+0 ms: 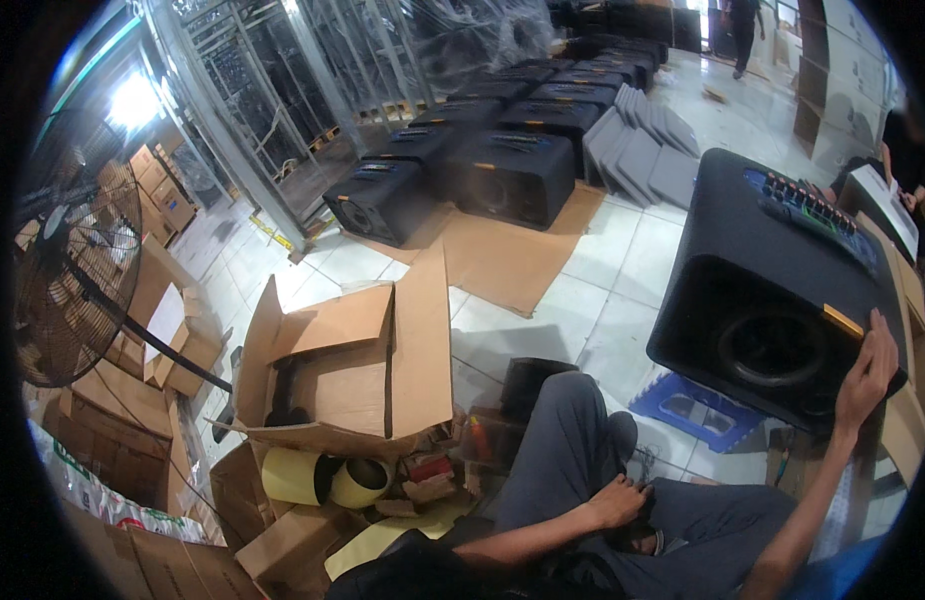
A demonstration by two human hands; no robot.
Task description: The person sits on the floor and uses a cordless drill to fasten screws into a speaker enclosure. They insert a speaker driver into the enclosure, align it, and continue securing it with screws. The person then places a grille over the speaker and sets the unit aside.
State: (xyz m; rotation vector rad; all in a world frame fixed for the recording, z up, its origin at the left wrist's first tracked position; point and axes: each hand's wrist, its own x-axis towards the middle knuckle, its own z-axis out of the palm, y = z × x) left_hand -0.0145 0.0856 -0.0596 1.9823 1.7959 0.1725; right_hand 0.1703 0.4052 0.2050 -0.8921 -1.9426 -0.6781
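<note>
A large black speaker cabinet (702,260) is tilted at my right, over a blue plastic stool (697,410). Its round woofer (772,350) faces me, and a panel of knobs and sockets (807,215) runs along its upper face. My right hand (866,372) lies against the cabinet's right edge beside a small gold label (843,320), fingers stretched out. Over my lap, my left hand (617,503) is closed with its fingers curled. Something dark and thin shows by its fingertips, too small to make out.
An open cardboard box (422,350) stands ahead on the left, with rolls of yellow tape (362,480) below it. A fan (72,270) stands far left. Rows of black speakers (512,175) and grey panels (637,145) sit beyond. Another person (907,160) is at the right.
</note>
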